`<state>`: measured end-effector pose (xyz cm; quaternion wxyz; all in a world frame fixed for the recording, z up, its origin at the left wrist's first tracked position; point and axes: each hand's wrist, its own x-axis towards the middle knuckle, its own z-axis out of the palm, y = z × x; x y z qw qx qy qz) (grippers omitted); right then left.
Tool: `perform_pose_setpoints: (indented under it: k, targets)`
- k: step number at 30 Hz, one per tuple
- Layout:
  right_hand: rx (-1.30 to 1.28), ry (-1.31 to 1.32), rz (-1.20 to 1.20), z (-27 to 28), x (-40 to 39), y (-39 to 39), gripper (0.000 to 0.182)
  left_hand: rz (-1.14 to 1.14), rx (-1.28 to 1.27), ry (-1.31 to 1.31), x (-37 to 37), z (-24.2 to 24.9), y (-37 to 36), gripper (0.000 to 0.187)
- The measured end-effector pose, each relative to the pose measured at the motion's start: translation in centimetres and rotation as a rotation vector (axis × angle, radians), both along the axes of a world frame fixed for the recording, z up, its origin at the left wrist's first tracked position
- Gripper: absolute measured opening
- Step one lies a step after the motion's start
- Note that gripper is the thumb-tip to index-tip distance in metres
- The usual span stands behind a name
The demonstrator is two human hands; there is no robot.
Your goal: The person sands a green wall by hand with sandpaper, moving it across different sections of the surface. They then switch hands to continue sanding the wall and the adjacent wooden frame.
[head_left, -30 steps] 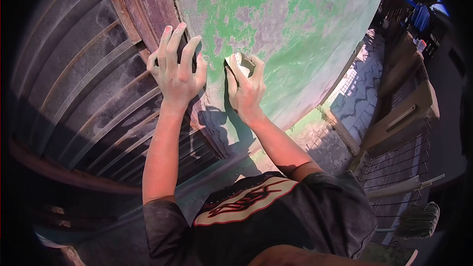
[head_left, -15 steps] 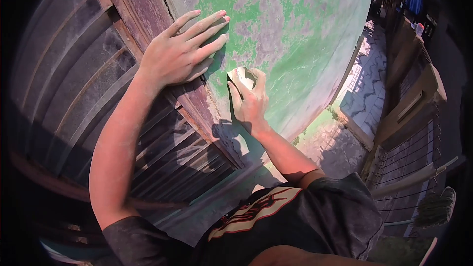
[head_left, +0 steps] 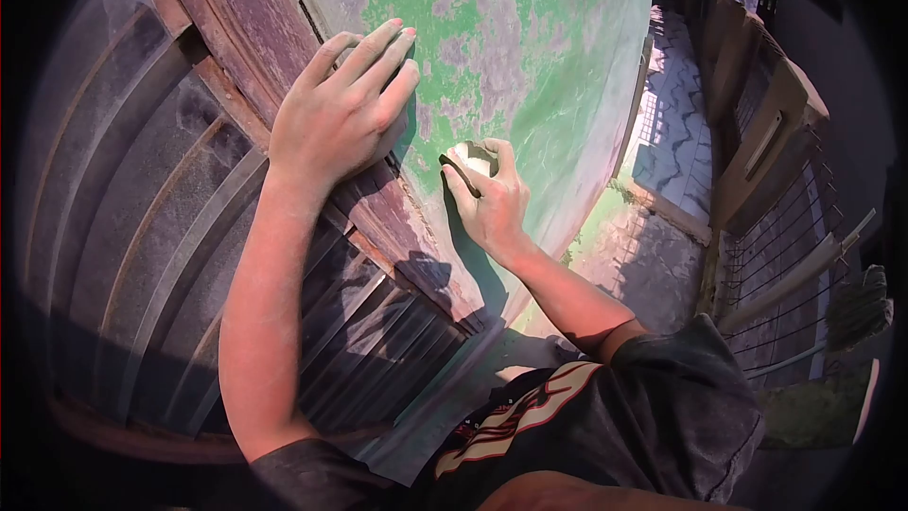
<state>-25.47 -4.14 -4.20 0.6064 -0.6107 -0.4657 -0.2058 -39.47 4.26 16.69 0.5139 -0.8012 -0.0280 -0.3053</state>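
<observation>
My left hand (head_left: 345,114) is open and rests against the edge where the brown wooden frame (head_left: 251,24) meets the wall, its fingers slightly bent over the paint. Below and to the right, my right hand (head_left: 494,191) is closed around a folded piece of sandpaper (head_left: 473,157), pale on its face with a dark edge. The sandpaper is against the green wall (head_left: 558,66), whose paint is worn through to grey patches. Part of the sandpaper is hidden by my thumb and fingers.
Dark slatted bars (head_left: 170,255) lie left of the frame. A paved walkway (head_left: 670,161) runs along the right, beside a low wall (head_left: 771,123) with wire mesh (head_left: 776,255). A broom head (head_left: 859,308) is at the far right.
The view has shifted, so the wall's right edge and walkway appear further left. My left hand's fingers are more bent and closer together. My right hand still grips the sandpaper against the wall.
</observation>
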Motion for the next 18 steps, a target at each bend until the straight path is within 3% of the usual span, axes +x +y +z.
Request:
perform_pose_setpoints:
  k: [4,12,18]
  targets:
    - [0.081,0.027,-0.041,2.3,0.2,0.8,0.029,-0.049,0.023,-0.003,-0.1,-0.1,0.5,0.024]
    - [0.134,0.135,-0.031,-2.6,-3.5,1.8,0.031,-0.121,0.013,0.021,-0.3,-0.2,0.7,0.019]
    - [0.167,0.185,-0.094,4.7,-1.5,2.4,0.028,-0.138,0.022,0.039,-0.4,-0.2,0.8,0.018]
